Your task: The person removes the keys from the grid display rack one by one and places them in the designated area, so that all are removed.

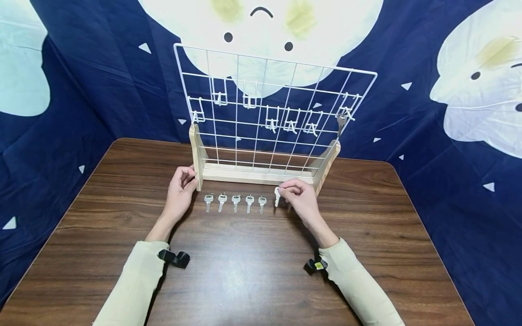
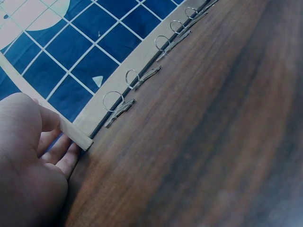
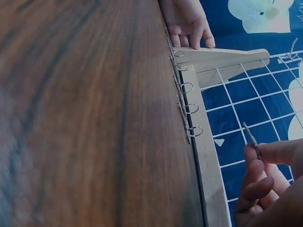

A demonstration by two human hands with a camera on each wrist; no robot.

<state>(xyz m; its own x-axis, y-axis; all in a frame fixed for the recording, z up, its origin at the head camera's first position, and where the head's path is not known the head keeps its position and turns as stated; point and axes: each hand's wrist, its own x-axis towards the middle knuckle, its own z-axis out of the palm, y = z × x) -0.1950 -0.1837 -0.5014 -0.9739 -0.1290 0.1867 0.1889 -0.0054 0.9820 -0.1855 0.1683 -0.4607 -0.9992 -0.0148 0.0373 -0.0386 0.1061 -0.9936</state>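
Observation:
My right hand pinches a small metal key between thumb and fingertips, just over the table in front of the stand's right end. In the right wrist view the held key appears edge-on. On the left, my left hand holds the lower side panel of a wooden stand; its thumb touches the panel in the left wrist view. Several keys lie in a row before the stand's base, their rings standing up. One more key hangs from a hook at the grid's upper right.
A white wire grid rises from the wooden base. Several white hooks are clipped to it at differing heights. Brown wooden table underneath; dark blue cloth with cloud faces behind and at the sides.

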